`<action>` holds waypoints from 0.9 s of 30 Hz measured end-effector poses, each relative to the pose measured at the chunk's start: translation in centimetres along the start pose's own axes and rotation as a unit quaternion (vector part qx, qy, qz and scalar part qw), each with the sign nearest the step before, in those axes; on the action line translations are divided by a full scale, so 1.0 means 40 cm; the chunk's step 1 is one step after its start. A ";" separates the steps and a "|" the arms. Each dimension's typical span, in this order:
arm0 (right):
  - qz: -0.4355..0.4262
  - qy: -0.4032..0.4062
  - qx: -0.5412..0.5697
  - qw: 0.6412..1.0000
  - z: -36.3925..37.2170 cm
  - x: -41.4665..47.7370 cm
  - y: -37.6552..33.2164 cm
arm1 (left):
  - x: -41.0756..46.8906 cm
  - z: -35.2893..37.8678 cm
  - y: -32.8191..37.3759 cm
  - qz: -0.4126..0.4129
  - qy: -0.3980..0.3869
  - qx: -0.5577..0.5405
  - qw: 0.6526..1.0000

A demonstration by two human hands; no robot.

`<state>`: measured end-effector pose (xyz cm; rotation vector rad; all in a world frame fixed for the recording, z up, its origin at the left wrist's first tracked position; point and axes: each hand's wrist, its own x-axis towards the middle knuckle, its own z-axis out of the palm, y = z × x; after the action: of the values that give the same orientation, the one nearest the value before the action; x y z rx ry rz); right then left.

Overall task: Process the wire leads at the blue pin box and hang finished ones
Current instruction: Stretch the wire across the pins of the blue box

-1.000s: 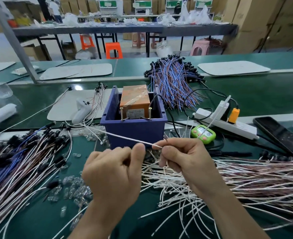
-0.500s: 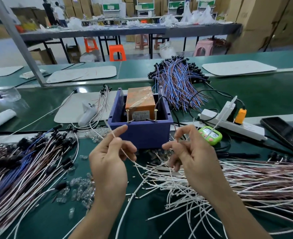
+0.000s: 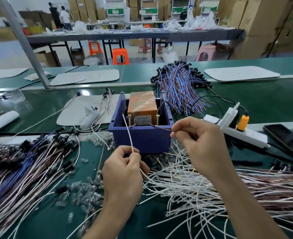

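The blue plastic pin box (image 3: 142, 140) stands on the green tabletop (image 3: 263, 104) just beyond both hands, holding an orange taped block (image 3: 142, 106) and two upright brass pins, the left pin (image 3: 130, 120) and the right pin (image 3: 157, 119), at its near wall. The left hand (image 3: 123, 169), near and slightly left of the box, has its fingers curled and pinches a white wire lead (image 3: 128, 133) between thumb and forefinger. The lead rises from the fingers across the box's front, and its tip stands just left of the left pin. The right hand (image 3: 199, 144), at the box's right near corner, pinches a thin brownish lead (image 3: 164, 129) that points left toward the right pin; whether it touches cannot be told. A loose heap of white leads (image 3: 185, 188) lies under and right of the hands. A bundle of black-capped leads (image 3: 21, 166) lies to the left.
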<state>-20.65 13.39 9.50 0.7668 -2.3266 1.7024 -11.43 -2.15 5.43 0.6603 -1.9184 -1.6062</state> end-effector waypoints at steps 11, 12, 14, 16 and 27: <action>0.004 0.041 -0.034 0.999 0.007 -0.017 0.042 | -0.007 0.003 -0.009 -0.006 -0.018 0.018 1.000; 0.003 0.043 -0.038 0.998 0.007 -0.016 0.041 | -0.010 0.002 -0.009 -0.003 -0.017 0.020 1.000; 0.001 0.045 -0.049 0.998 0.010 -0.014 0.039 | -0.017 0.002 -0.006 0.000 -0.015 0.023 1.000; 0.002 0.051 -0.055 0.997 0.013 -0.010 0.036 | -0.023 0.002 -0.002 -0.004 -0.018 0.017 1.000; -0.009 0.061 -0.098 0.993 0.024 0.025 0.031 | -0.038 0.007 0.010 -0.017 -0.040 0.002 0.999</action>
<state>-21.95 12.47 8.52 0.6264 -2.3499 1.4415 -10.52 -0.85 5.66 0.6424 -1.9770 -1.6725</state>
